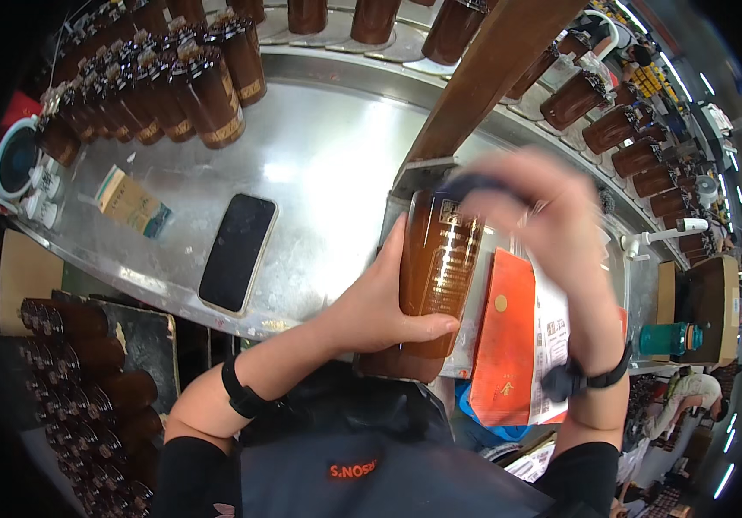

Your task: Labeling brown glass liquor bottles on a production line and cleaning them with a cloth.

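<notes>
I see my left hand (384, 298) gripping a brown jar (435, 276) upright over the steel tabletop (328, 164); my right hand (535, 216), blurred, covers its dark lid (474, 184). Black phone (237, 252) lies nearby.

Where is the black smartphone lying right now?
The black smartphone lies flat on the shiny metal table, left of the left hand gripping the brown bottle.

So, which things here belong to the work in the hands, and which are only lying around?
In hand:
- brown bottle, gripped by the left hand
- dark cap under the blurred right hand

Lying about:
- black phone
- small carton
- orange envelope
- bottle rows on the steel table
</notes>
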`<action>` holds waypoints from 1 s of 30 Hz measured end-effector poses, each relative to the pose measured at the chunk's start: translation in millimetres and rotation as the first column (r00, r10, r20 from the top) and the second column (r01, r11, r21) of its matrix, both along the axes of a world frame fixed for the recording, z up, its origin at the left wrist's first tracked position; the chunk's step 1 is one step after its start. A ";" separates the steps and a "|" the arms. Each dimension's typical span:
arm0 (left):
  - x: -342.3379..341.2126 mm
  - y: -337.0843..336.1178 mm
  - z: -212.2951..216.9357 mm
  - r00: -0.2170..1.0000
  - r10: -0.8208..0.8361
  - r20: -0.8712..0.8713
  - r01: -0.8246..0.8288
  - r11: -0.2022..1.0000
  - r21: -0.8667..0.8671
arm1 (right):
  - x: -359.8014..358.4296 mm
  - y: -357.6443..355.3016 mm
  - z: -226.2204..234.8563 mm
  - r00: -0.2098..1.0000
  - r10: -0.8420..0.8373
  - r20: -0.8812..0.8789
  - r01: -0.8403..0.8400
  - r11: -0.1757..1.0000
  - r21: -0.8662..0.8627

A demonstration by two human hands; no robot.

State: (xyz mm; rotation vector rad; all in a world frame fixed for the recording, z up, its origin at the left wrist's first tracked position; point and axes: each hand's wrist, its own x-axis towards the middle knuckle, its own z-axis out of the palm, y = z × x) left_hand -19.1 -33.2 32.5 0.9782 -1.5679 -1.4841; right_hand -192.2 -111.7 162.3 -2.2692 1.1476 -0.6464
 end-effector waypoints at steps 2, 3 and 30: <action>0.7 -0.3 2.3 0.992 -0.034 0.124 0.044 0.996 -0.078 | 0.9 2.5 -7.4 0.976 0.209 -0.057 -0.206 0.977 0.063; 0.4 1.1 3.5 1.000 -0.021 0.010 0.021 0.999 0.025 | -5.9 -3.0 -11.2 0.997 -0.079 -0.006 0.079 0.986 0.148; 9.5 33.3 -35.5 0.972 0.184 0.149 -0.105 0.899 -0.424 | -19.5 79.5 -42.0 0.863 0.505 -0.024 -0.477 0.798 -0.368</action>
